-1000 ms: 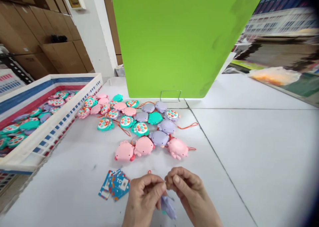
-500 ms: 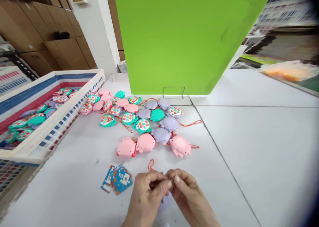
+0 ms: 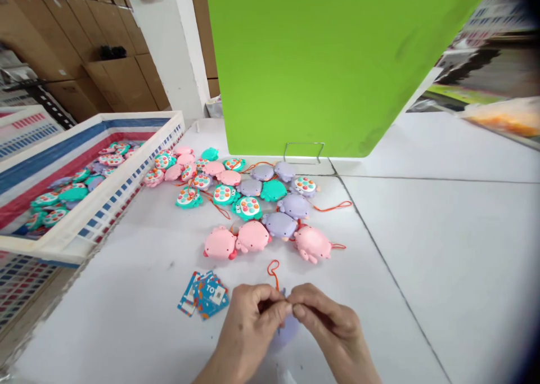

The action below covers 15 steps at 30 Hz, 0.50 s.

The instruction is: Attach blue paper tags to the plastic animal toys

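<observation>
My left hand (image 3: 248, 325) and my right hand (image 3: 327, 322) meet low in the view, fingertips pinched together on a thin orange cord (image 3: 273, 271) that loops up above them. A small purple toy (image 3: 283, 330) hangs below between the two hands, mostly hidden by my fingers. Just left of my left hand lies a small stack of blue printed tags (image 3: 205, 295) on the white table. Beyond my hands, several pink, purple and teal animal-shaped toys (image 3: 253, 204) with orange cords lie in a loose pile.
A white crate (image 3: 97, 215) with blue and red stripes stands at the left, holding more of the same toys. An upright green board (image 3: 329, 63) on a wire stand rises behind the pile. Cardboard boxes fill the far left background.
The view has shifted, so everything sits further right. The orange cord loop now stands higher above my fingers. The purple toy is more hidden between my hands than one second ago.
</observation>
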Motion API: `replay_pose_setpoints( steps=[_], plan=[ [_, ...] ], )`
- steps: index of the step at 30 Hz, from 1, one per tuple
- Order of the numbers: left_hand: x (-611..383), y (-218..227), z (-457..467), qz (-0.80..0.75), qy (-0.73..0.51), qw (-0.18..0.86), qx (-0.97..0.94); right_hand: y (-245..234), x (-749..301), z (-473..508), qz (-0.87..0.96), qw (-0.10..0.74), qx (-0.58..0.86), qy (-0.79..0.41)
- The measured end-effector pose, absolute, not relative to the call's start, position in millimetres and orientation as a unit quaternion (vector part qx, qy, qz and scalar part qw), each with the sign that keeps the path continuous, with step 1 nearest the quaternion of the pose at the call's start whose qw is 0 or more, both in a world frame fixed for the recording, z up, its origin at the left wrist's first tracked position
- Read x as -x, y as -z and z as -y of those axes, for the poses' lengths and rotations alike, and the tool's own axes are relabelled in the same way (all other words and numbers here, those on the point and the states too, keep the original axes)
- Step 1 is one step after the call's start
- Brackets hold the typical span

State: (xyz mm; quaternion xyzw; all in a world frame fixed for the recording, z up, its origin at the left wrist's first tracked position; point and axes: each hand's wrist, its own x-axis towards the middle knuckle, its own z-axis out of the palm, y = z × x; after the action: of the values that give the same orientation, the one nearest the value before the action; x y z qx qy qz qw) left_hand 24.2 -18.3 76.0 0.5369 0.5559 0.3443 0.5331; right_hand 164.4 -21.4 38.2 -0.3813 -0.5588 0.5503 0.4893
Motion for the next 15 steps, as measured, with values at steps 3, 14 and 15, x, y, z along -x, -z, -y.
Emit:
replay_pose_setpoints(
  steps=[3, 14, 15],
  plan=[
    [-16.6, -74.5, 18.5, -0.558, -0.318, 0.516, -0.567, -40.4, -163.1, 22.0, 0.506, 0.454, 0.38, -0.627],
    [-2.3, -61.1, 28.1, -0.55, -0.259, 0.502, -0.615, -39.7, -157.6, 8.6, 0.418, 0.317, 0.36, -0.771],
    [-1.7, -58.2, 28.4, -0.55, -0.262, 0.517, -0.601, -40.3, -156.9, 7.8, 0.435, 0.308, 0.376, -0.758]
  ],
)
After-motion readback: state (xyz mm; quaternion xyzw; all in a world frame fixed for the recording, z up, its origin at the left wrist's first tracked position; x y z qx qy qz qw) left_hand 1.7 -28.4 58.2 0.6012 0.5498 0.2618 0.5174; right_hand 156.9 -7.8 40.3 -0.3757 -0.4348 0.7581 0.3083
